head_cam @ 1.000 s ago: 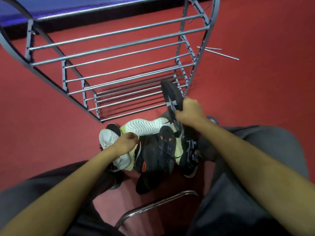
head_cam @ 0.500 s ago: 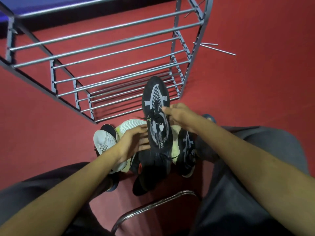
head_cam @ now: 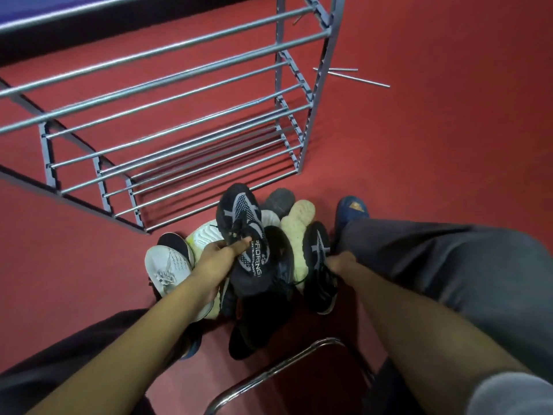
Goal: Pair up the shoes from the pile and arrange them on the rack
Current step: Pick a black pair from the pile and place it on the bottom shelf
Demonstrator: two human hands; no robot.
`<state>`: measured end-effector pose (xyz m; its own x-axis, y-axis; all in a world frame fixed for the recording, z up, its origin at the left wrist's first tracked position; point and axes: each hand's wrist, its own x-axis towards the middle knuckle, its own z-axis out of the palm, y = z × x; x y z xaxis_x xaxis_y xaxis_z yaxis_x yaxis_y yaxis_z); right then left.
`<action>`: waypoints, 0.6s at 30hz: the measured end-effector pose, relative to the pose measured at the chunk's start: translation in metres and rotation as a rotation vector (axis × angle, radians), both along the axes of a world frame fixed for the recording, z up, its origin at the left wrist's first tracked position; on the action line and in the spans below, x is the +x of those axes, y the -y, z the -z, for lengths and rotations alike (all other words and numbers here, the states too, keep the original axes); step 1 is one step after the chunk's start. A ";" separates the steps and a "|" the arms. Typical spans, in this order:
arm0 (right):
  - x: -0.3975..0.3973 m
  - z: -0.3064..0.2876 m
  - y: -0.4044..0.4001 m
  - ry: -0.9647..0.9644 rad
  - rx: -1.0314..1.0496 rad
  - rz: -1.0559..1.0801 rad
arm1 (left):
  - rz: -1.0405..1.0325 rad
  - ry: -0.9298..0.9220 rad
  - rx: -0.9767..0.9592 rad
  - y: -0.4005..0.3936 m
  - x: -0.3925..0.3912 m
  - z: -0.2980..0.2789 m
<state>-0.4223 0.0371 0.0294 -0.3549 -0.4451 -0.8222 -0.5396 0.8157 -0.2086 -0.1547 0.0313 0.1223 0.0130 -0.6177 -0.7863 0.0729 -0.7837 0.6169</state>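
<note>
The rack (head_cam: 191,121) stands bare on the red floor (head_cam: 449,145), no shoe on any of its bars, so as far as can be seen no pair has been placed. The left hand (head_cam: 220,257) grips a black shoe (head_cam: 244,232) with grey patterning, thumb curled over its upper, holding it above the pile (head_cam: 269,265) just in front of the rack. The right hand (head_cam: 339,262) reaches down onto what looks like its mate (head_cam: 318,265), lying at the pile's right edge; its fingers seem closed on the shoe's collar, though they are mostly hidden. A white shoe (head_cam: 167,269), a cream one (head_cam: 299,223) and other black ones remain unsorted, so nearly all the pairing and placing is left
</note>
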 end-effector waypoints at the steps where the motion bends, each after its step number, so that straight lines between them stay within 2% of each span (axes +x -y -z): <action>1: 0.004 0.003 -0.006 0.029 0.010 -0.027 | -0.004 -0.002 0.004 0.001 0.002 0.002; 3: 0.011 0.007 -0.011 0.117 0.066 -0.031 | -0.025 -0.015 0.012 0.005 0.004 0.007; 6: 0.018 0.029 -0.021 0.201 0.185 0.171 | -0.039 -0.054 0.046 0.006 0.007 0.013; 8: 0.017 0.057 -0.031 0.163 0.155 0.148 | -0.039 -0.049 0.064 0.008 0.008 0.016; 11: 0.022 0.067 -0.031 0.137 0.163 0.089 | -0.046 -0.048 0.083 0.012 0.009 0.019; 18: 0.038 0.053 -0.020 0.250 0.097 0.335 | -0.081 0.038 0.140 0.011 0.024 0.028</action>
<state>-0.3843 0.0569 -0.0240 -0.2512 -0.2560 -0.9335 -0.1844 0.9594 -0.2135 -0.1311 0.0205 0.0941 0.0901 -0.4976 -0.8627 0.1183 -0.8547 0.5054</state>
